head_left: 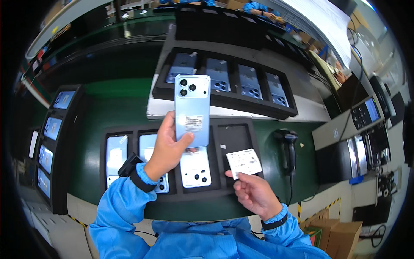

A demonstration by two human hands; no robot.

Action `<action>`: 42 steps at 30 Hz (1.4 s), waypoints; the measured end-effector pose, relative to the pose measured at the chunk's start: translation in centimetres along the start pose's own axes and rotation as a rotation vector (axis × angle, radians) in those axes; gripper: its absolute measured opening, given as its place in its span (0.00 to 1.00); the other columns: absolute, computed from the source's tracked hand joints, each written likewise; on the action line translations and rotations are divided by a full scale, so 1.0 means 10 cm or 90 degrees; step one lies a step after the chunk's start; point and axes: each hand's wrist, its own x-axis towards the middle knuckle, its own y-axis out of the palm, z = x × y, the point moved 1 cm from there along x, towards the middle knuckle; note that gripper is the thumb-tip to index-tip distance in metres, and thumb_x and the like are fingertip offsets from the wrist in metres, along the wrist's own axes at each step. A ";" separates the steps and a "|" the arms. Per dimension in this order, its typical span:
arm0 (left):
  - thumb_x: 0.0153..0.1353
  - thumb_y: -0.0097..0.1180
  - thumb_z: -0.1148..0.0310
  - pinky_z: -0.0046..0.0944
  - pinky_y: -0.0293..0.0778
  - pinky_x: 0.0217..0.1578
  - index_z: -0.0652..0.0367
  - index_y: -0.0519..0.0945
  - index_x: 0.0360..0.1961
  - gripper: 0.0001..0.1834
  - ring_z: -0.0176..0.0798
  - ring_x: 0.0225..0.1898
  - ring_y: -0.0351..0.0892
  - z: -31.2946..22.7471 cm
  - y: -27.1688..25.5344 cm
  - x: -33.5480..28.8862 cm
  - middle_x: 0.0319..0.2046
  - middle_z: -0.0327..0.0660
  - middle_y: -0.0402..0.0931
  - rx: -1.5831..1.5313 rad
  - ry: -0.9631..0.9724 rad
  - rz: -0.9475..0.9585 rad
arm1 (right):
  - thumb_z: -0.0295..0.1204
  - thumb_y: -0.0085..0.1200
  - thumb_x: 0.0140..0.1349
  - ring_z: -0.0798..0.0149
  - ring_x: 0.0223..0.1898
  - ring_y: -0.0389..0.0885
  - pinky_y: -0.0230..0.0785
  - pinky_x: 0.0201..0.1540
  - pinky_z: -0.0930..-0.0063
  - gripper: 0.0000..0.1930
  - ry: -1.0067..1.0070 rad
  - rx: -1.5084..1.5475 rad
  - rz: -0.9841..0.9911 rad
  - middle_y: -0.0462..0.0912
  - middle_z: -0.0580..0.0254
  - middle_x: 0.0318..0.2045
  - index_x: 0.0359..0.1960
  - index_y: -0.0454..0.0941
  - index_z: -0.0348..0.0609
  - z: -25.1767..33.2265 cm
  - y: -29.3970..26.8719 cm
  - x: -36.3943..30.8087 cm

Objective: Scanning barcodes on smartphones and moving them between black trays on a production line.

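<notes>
My left hand [167, 146] grips a light blue smartphone [192, 105] upright, its back with three camera lenses and a small printed label facing me. Between thumb and fingers of my right hand [255, 192] is a white printed label sheet [244, 162]. Both hands are over a black foam tray [177, 190] with compartments. Phones lie in its left and middle slots, one of them a pale blue phone [196, 169] just below the held one. The rightmost slot, behind the label sheet, has no phone in it.
A second foam tray [189, 96] with several blue phones stands behind. Another phone tray [64, 129] is at the left. Right of my hands lies a black handheld scanner [288, 149] with a cable, then a label printer [345, 129]. Other people's gloved or bare hands [271, 16] show far back.
</notes>
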 end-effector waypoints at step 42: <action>0.68 0.53 0.63 0.54 0.67 0.57 0.52 0.83 0.49 0.13 0.53 0.54 0.74 -0.04 -0.40 0.30 0.50 0.45 0.78 0.789 0.235 0.173 | 0.33 0.53 0.71 0.69 0.22 0.73 0.68 0.25 0.75 0.22 -0.017 -0.124 0.160 0.76 0.62 0.28 0.64 0.69 0.40 0.31 0.13 0.02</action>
